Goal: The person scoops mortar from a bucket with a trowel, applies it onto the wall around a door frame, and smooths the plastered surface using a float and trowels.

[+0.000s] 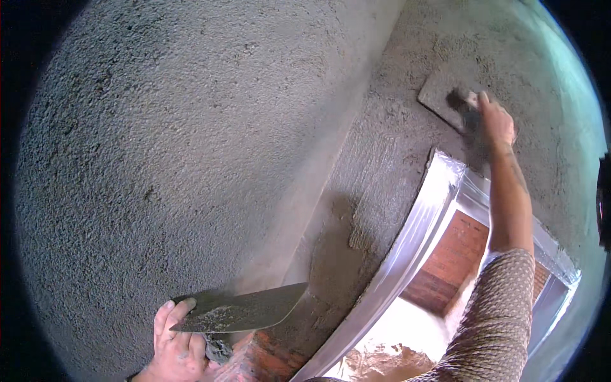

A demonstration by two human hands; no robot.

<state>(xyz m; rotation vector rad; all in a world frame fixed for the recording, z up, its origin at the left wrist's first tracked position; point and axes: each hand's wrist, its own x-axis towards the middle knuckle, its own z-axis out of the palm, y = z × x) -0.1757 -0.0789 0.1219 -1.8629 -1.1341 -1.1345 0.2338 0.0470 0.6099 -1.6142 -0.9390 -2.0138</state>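
Note:
My right hand is closed round the handle of a rectangular plastering float. The float's flat plate lies on the wet grey plaster of the far wall, just above the upper corner of a film-covered window frame. Low at the left, my left hand grips a trowel. Grey mortar smears its dark, broad metal blade, which extends to the right. The trowel's handle is mostly hidden by the fingers and blade.
A rough grey plastered surface fills the left side and meets the far wall along a slanting corner. Through the window opening, red brickwork shows. Bare brick lies below the trowel. A dark object cuts in at the right edge.

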